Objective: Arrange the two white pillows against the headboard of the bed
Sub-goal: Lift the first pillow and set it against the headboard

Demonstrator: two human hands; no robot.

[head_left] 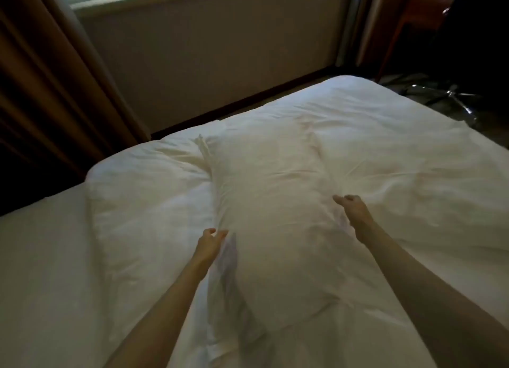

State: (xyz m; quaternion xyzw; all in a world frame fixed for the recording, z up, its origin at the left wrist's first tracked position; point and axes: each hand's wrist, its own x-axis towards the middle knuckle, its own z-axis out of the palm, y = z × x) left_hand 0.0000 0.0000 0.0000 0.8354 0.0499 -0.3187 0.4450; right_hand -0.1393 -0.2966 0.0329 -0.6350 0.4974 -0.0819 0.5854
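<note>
A long white pillow (pixel 272 202) lies lengthwise on the white duvet (pixel 399 152), running away from me across the middle of the bed. My left hand (pixel 210 241) pinches the pillow's left edge near its middle, fingers closed on the fabric. My right hand (pixel 354 210) grips the pillow's right edge a little farther away. A second pillow is not clearly distinguishable; a puffy white fold (pixel 146 180) lies left of the pillow. No headboard is in view.
A bare white sheet (pixel 41 271) shows at the left of the bed. Brown curtains (pixel 41 78) hang at the left, a wall under a window (pixel 209 53) lies beyond the bed, and a chair base (pixel 451 97) stands at the far right.
</note>
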